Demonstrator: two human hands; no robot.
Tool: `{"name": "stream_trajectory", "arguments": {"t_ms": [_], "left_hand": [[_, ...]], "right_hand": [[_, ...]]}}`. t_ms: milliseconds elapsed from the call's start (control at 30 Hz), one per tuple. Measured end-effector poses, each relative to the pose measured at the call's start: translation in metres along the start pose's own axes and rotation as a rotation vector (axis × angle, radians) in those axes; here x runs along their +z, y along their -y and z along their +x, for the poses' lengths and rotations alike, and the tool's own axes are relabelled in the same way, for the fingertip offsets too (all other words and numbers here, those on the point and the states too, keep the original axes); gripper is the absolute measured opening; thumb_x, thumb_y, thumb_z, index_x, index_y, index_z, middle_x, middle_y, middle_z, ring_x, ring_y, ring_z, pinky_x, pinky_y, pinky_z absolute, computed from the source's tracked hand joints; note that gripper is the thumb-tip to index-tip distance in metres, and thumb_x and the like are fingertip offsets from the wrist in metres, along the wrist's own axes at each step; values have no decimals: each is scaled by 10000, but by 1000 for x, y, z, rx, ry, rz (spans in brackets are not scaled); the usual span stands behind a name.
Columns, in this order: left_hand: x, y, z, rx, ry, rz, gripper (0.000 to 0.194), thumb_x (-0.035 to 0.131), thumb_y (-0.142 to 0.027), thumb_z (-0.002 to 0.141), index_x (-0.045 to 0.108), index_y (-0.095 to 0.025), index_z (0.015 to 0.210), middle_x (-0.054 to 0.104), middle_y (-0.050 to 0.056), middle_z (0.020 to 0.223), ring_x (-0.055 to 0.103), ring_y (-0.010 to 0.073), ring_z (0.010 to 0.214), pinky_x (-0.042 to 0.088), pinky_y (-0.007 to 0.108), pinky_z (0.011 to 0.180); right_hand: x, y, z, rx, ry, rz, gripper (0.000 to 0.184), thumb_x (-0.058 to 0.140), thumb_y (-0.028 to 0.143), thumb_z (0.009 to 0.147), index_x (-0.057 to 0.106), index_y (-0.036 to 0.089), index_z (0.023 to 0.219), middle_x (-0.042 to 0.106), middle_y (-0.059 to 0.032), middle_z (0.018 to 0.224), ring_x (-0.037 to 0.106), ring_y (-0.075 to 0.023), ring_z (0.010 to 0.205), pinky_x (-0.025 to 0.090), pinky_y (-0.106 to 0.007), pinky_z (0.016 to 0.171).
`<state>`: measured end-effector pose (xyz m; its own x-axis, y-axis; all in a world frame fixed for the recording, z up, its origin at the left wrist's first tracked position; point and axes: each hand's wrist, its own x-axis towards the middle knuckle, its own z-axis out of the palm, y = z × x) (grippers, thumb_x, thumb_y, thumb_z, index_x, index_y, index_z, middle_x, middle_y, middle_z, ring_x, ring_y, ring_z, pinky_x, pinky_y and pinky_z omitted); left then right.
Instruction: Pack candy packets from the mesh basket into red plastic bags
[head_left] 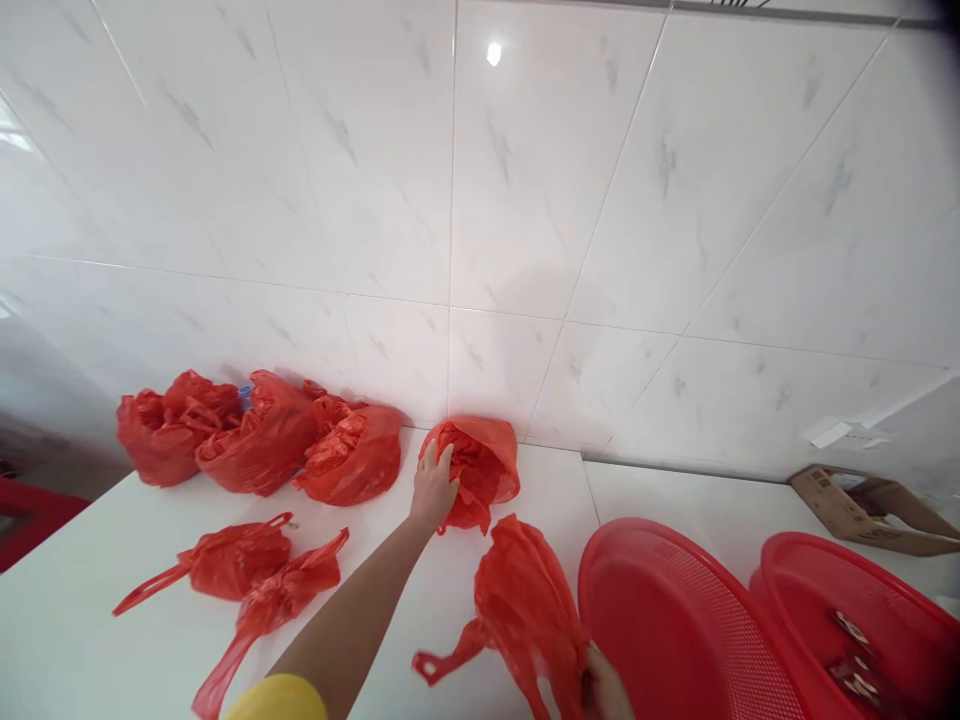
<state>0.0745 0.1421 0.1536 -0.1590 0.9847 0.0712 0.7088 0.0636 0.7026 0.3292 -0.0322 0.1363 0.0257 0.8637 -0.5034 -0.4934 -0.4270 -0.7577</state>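
Red bag, mouth open, on the white table near the wall. Left hand at its rim; whether the fingers are closed on the film cannot be told. Right hand grips a second bag, loop handle trailing left, beside a basket. Three bulging bags line the wall, left; two smaller bags lie in front of these.

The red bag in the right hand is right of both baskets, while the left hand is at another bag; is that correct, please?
Not quite: the head view shows the red bag in the right hand left of both baskets.
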Motion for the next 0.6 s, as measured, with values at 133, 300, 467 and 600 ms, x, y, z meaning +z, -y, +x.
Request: {"name": "stream_trajectory", "arguments": {"t_ms": [133, 300, 467, 600], "left_hand": [[3, 3, -44, 57, 230, -150, 458, 541, -318, 813, 517, -235, 1263, 471, 77, 1366, 412, 266, 1270, 334, 414, 1060], [28, 23, -116, -90, 558, -308, 737, 753, -435, 608, 512, -231, 1274, 577, 134, 1247, 597, 264, 1023, 518, 358, 772], [47, 33, -156, -435, 942, -861, 864, 771, -332, 551, 406, -258, 1330, 643, 78, 1020, 561, 94, 593, 360, 183, 463], [41, 33, -154, -377, 715, -766, 469, 634, -154, 595, 603, -165, 1063, 652, 10, 736, 522, 96, 547, 360, 194, 487]], "right_hand": [[7, -6, 7, 147, -40, 139, 169, 715, 389, 587, 629, 243, 576, 602, -4, 578, 543, -183, 541, 473, -307, 521], [22, -4, 7, 251, 118, 182, 287, 711, 458, 599, 704, 198, 720, 678, -59, 722, 624, -229, 726, 517, -339, 692], [36, -1, -5, 240, 138, 126, 306, 701, 482, 602, 678, 182, 656, 647, -55, 656, 585, -200, 626, 507, -325, 629], [24, -2, 3, 76, 128, 15, 285, 678, 459, 686, 670, 184, 760, 658, -42, 748, 590, -187, 713, 513, -286, 645]]}}
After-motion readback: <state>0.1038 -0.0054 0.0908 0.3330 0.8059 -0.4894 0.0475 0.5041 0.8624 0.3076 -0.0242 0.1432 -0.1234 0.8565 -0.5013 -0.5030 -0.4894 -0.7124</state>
